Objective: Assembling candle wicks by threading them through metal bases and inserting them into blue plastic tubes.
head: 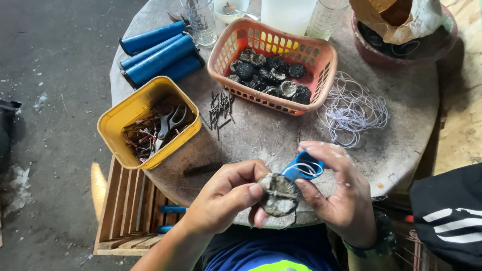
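Near the table's near edge, the left hand pinches a crumbly gray-black lump while the right hand grips a blue tube, with what looks like thin white string, so bits might break off.

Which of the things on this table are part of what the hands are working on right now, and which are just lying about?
In hand:
left hand and right hand on a grey disc
blue tube
white thread

Lying about:
orange basket of discs
thread pile
nails
yellow tub with scissors
blue tubes
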